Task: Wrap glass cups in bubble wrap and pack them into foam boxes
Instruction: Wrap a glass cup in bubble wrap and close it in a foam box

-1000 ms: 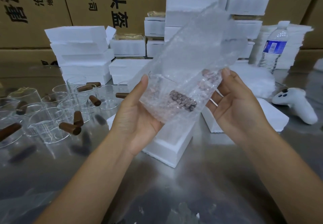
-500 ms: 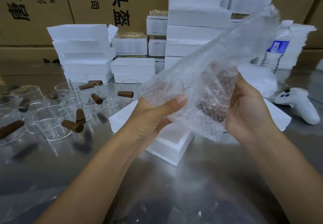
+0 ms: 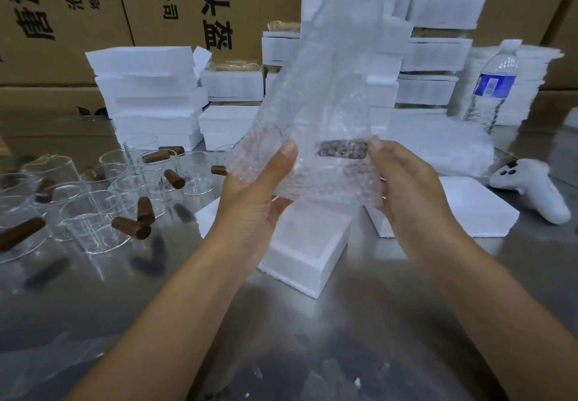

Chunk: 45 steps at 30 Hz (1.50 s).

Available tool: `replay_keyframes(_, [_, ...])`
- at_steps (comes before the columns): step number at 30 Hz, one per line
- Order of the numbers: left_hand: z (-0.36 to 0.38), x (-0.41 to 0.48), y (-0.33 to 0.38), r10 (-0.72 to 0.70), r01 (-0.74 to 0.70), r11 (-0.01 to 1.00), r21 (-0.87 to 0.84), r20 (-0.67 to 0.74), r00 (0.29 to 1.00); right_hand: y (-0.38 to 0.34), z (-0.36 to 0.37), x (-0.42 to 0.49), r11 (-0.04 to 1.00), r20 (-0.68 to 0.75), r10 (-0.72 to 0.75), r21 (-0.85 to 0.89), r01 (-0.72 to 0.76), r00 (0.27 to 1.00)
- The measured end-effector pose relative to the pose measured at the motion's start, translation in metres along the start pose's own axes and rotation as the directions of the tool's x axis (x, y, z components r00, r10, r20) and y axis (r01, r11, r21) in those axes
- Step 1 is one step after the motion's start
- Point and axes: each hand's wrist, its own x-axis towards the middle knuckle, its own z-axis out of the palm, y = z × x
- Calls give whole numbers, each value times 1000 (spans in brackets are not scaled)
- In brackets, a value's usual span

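Wrapping is judged to be under way: a glass cup (image 3: 342, 149) (only its brown handle shows plainly through the film) is held inside a sheet of bubble wrap (image 3: 325, 88) directly above the open foam box (image 3: 308, 244), which stands on the desk (image 3: 281, 338). The grip of the left hand (image 3: 256, 200) is closed on the bundle's left end, with the thumb pressed on top and the fingers underneath, apparently so that the cup cannot slide out. The grip of the right hand (image 3: 409, 188) is closed round the right end, beside the handle, with the fingers curled behind the film. A long loose tail of the sheet is seen standing up above the box, so the wrap is taken to be unfinished, with that tail yet to be rolled round the cup. The box is placed right beneath the hands, presumably so that the bundle can be lowered straight in. A foam lid (image 3: 478, 207) is set just right of the box, ready for closing. Unwrapped cups (image 3: 90, 213) are gathered well to the left of the box, and foam stacks (image 3: 150, 94) are ranged behind it
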Motion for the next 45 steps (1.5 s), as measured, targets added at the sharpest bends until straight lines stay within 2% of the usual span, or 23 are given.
replay_keyframes(6, [3, -2, -5, 8, -11, 996, 92, 34, 999, 0, 2, -2, 998, 22, -57, 31, 57, 998])
replay_keyframes(8, [2, -2, -6, 36, -47, 979, 200, 58, 998, 0, 2, -2, 997, -11, -76, -1, 76, 997])
replay_keyframes(13, [0, -6, -4, 100, -130, 846, 517, 85, 991, 0, 0, -1, 990, -67, -120, -87, 114, 991])
replay_keyframes(16, [0, -8, -1, 123, -179, 764, 619, 132, 984, 2, 1, -1, 979, -68, -164, -134, 154, 984])
replay_keyframes(21, [2, -9, -1, 133, -214, 717, 664, 171, 976, 4, -1, -1, 936, -110, -285, -244, 252, 952])
replay_keyframes(28, [6, -12, -3, 129, -254, 649, 717, 225, 966, 3, -2, -2, 912, -119, -336, -287, 292, 934])
replay_keyframes(31, [6, -12, -4, 123, -268, 610, 746, 245, 962, 1, 0, -5, 891, -40, -378, -288, 352, 925])
replay_keyframes(35, [6, -11, -4, 152, -287, 615, 735, 247, 957, 1, 2, -9, 825, 134, -437, -335, 456, 889])
replay_keyframes(38, [5, -12, -3, 171, -305, 639, 706, 256, 951, 1, 2, -10, 780, 241, -400, -417, 466, 885])
replay_keyframes(42, [6, -15, -3, 183, -357, 632, 688, 315, 931, 3, 0, -9, 737, 278, -355, -504, 451, 892])
replay_keyframes(45, [7, -16, -5, 175, -372, 541, 755, 332, 927, 6, -2, -7, 710, 258, -331, -566, 420, 908])
